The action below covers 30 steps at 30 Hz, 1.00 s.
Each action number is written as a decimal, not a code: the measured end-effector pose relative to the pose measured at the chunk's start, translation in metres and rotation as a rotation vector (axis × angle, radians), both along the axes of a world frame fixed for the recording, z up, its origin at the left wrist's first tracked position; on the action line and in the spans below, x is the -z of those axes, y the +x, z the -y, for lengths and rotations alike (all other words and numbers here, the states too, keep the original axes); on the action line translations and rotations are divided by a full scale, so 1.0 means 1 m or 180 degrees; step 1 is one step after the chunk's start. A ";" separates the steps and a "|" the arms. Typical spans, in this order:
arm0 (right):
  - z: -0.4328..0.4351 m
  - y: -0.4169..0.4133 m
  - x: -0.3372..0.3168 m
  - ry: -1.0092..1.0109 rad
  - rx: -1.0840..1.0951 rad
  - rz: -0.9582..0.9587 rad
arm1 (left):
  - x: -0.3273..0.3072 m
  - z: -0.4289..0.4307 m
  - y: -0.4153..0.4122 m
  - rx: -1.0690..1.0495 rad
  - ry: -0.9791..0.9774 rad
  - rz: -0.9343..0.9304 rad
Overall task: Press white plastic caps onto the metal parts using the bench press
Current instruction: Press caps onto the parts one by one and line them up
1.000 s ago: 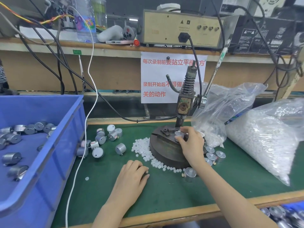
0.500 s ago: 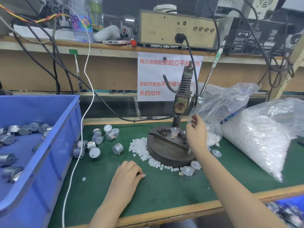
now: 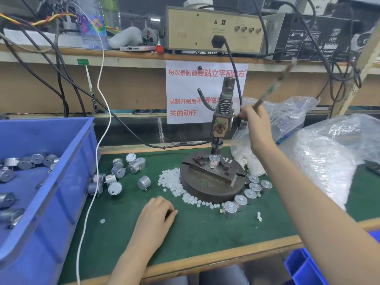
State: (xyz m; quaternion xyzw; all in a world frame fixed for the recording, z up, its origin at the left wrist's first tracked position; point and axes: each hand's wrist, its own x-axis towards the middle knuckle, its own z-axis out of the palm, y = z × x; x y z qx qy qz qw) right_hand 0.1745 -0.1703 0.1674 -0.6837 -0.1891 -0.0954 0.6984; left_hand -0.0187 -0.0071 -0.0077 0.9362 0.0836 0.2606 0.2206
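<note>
The bench press [image 3: 221, 128] stands on a round iron base [image 3: 207, 186] on the green mat. A metal part [image 3: 213, 160] with a white cap on top sits in the fixture under the ram. My right hand [image 3: 256, 124] grips the press lever [image 3: 273, 87], which looks blurred. My left hand [image 3: 158, 210] rests on the mat with fingers curled, near a scatter of white plastic caps [image 3: 174, 182] lying along the base's left rim. What it holds, if anything, is hidden.
Loose metal parts [image 3: 119, 175] lie left of the press, and more metal parts [image 3: 246, 196] sit at its front right. A blue bin [image 3: 47, 192] of parts stands at left. Clear bags of caps [image 3: 329, 157] fill the right. A white cable [image 3: 98, 140] hangs across the mat.
My right hand left the part in the fixture, rose up and to the right, and took hold of the press lever. My left hand stayed on the mat.
</note>
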 end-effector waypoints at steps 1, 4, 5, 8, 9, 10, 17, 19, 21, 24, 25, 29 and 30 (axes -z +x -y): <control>0.001 -0.003 0.004 -0.0006 0.0011 0.0046 | 0.000 0.000 0.000 -0.0009 0.0009 -0.0006; 0.000 -0.006 0.005 0.0095 0.0162 0.0169 | 0.000 0.000 0.001 -0.0043 0.0042 -0.0033; 0.001 -0.005 0.006 0.0063 0.0203 0.0202 | 0.000 0.000 0.000 -0.0048 0.0036 -0.0048; 0.001 -0.003 0.009 -0.0086 0.0187 0.0304 | -0.001 0.001 -0.001 -0.0043 0.0006 -0.0018; 0.002 -0.001 0.011 -0.0088 0.0147 0.0320 | -0.002 0.001 -0.001 -0.0050 0.0013 -0.0013; 0.002 0.000 0.012 -0.0080 0.0130 0.0339 | -0.002 0.001 -0.001 -0.0048 0.0019 -0.0010; -0.004 -0.012 0.048 -0.0124 0.0497 0.0454 | 0.001 0.000 -0.001 0.0016 -0.0133 0.0008; -0.005 -0.015 0.068 -0.0461 0.0669 0.0143 | 0.001 0.000 -0.002 0.0049 -0.0132 -0.0027; -0.008 -0.015 0.088 -0.1229 0.0474 -0.0126 | 0.001 -0.001 -0.002 0.0068 -0.0140 -0.0051; -0.017 -0.014 0.106 -0.2237 0.0101 0.0160 | 0.000 -0.001 -0.002 0.0079 -0.0155 -0.0081; -0.020 -0.013 0.107 -0.2418 0.0093 0.0312 | 0.000 -0.001 -0.002 0.0078 -0.0165 -0.0078; -0.023 -0.010 0.111 -0.2893 0.0456 0.0829 | 0.000 -0.002 -0.001 0.0056 -0.0203 -0.0074; -0.020 -0.011 0.112 -0.2888 0.0492 0.0897 | 0.001 -0.002 -0.001 0.0057 -0.0216 -0.0074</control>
